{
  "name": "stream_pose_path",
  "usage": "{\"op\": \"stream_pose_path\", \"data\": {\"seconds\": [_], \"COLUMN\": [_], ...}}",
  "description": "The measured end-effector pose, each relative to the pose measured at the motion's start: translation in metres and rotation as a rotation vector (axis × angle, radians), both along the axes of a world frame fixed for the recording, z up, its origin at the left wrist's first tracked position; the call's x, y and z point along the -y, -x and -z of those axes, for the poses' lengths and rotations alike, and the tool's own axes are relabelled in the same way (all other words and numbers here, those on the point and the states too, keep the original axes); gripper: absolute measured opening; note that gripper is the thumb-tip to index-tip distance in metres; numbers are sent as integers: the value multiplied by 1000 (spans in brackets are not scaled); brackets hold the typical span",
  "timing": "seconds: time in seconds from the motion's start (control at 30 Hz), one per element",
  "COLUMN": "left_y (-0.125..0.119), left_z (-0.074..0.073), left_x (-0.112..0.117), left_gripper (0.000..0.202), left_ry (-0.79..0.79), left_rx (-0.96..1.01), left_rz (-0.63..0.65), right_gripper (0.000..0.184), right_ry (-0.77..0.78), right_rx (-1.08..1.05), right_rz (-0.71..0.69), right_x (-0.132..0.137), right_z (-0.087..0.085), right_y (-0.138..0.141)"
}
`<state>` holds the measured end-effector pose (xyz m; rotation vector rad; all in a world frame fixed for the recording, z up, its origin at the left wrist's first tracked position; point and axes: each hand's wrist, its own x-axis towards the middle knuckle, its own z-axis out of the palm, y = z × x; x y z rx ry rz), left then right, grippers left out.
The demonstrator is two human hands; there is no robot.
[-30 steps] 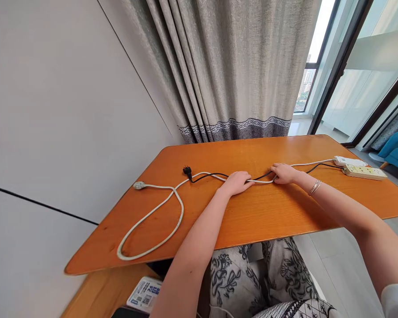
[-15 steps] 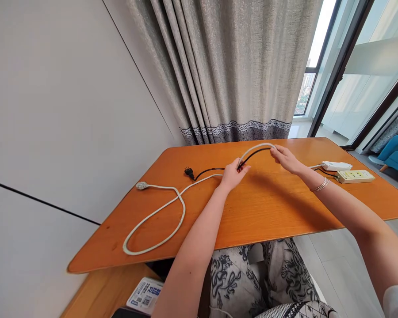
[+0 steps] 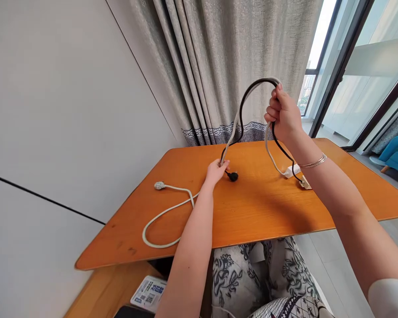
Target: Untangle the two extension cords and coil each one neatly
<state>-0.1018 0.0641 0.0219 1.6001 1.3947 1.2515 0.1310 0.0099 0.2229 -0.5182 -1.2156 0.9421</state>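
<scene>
My right hand (image 3: 283, 110) is raised above the table, its fingers wrapped round a black cord (image 3: 241, 106) and a white cord (image 3: 234, 128). The two cords arch up from my left hand (image 3: 216, 170), which grips them both low over the table. Beside my left hand is the black plug (image 3: 232, 176). The white plug (image 3: 159, 185) lies farther left, its cord looped on the tabletop. Below my right hand the cords run down to a white power strip (image 3: 291, 171) and a cream power strip (image 3: 305, 182), the latter partly hidden by my forearm.
The orange wooden table (image 3: 252, 212) has its front edge over my lap. A grey curtain (image 3: 239, 53) hangs behind it, and a white wall (image 3: 53, 110) borders the left. A labelled white package (image 3: 148, 292) sits on a lower wooden surface at left.
My right hand has risen with both cords, pulling them into a high arch. My left hand has shifted left. The power strips have slid left, and the black plug now sits right of my left hand.
</scene>
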Motion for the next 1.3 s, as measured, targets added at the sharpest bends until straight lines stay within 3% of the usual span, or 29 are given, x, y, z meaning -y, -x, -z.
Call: {"op": "stream_pose_path", "data": {"seconds": [0.1,0.17,0.33,0.43,0.6,0.7,0.83,0.9,1.0,1.1,1.2,1.3], "left_y": [-29,-50,-93,-111,-124,-122,-101,-82,-51,-29,-18,-15], "left_z": [5,6,8,10,11,11,9,6,1,-3,-5,-5], "left_x": [10,21,52,69,83,78,55,40,21,11,10,11], "left_gripper": [51,64,92,96,71,64,65,61,53,45,37,30], "left_ry": [47,58,-60,-30,73,63,9,0,-35,-77,-110,-124], "left_rx": [32,97,152,206,251,130,75,74,70,55,14,-46], "left_rz": [197,435,816,881,938,885,614,499,311,158,74,44], "right_gripper": [55,56,55,54,55,53,47,43,38,33,29,20], "right_ry": [0,14,49,60,27,2,-28,-33,-3,152,299,426], "right_rx": [-16,-43,-149,-184,-204,-181,-125,-66,91,299,420,555], "right_rz": [-25,-59,-181,-225,-299,-288,-225,-184,-100,-52,17,37], "right_x": [-4,-7,-15,-16,-21,-24,-17,-10,2,5,3,3], "right_z": [-11,-16,-19,-17,-15,-24,-42,-43,-27,1,22,28], "right_y": [18,29,49,61,74,61,11,-20,-62,-95,-120,-140]}}
